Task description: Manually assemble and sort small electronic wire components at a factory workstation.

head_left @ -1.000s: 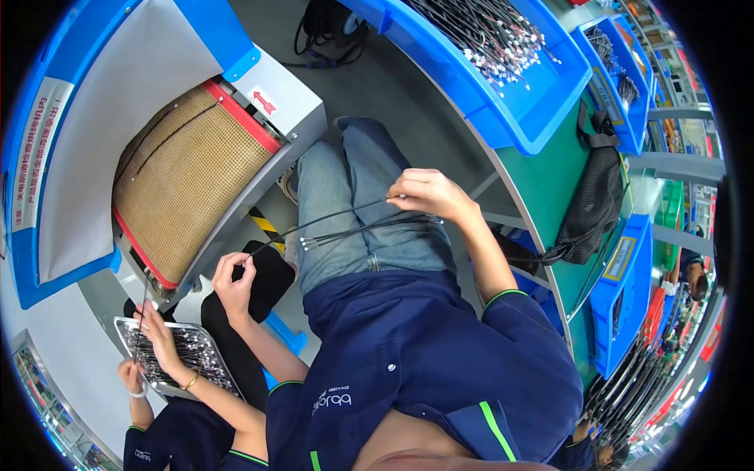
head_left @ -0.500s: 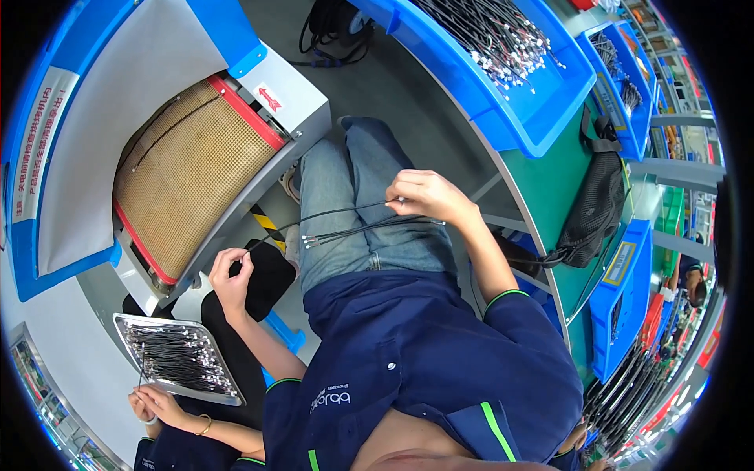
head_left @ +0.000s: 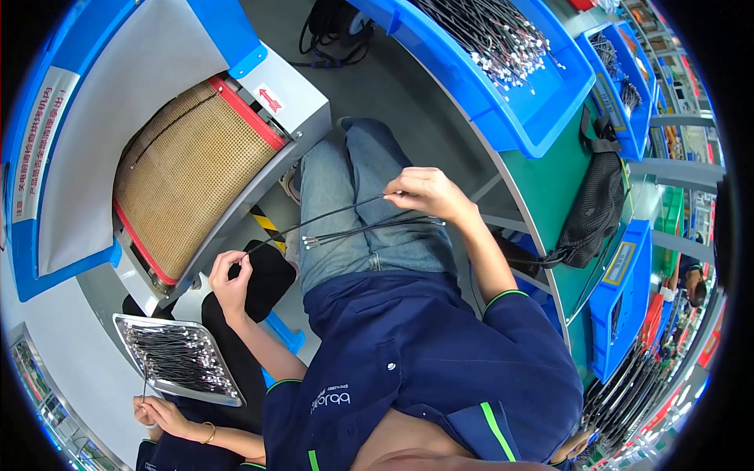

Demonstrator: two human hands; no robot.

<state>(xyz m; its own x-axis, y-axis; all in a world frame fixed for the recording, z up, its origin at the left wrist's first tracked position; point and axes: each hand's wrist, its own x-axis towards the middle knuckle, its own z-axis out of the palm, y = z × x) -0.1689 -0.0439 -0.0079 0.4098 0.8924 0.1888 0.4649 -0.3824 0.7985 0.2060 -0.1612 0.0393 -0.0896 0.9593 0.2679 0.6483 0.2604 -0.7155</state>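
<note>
A thin black cable [head_left: 322, 216] stretches across above my thighs, one end at each hand. My left hand [head_left: 230, 276] is closed in a pinch on its left end, out past my knees' left side. At the other end my right hand [head_left: 428, 192] pinches the cable between thumb and fingers, over my lap. Several more black cables [head_left: 361, 231] with small pale connectors lie side by side across my jeans, just below the held one. The tips inside both pinches are hidden by my fingers.
A mesh conveyor belt [head_left: 188, 173] with red edges, carrying black cable, runs into a blue-and-white machine [head_left: 294, 102]. Near left, a co-worker's hands [head_left: 161, 414] hold a cable by a metal tray [head_left: 234, 390] of cables. Blue bins [head_left: 534, 145] of cables and a black mesh bag [head_left: 589, 208] sit right.
The held cable is pulled straighter, and my right hand has risen slightly. Cable on the belt has shifted left, into the machine. The co-worker's hands have moved a little.
</note>
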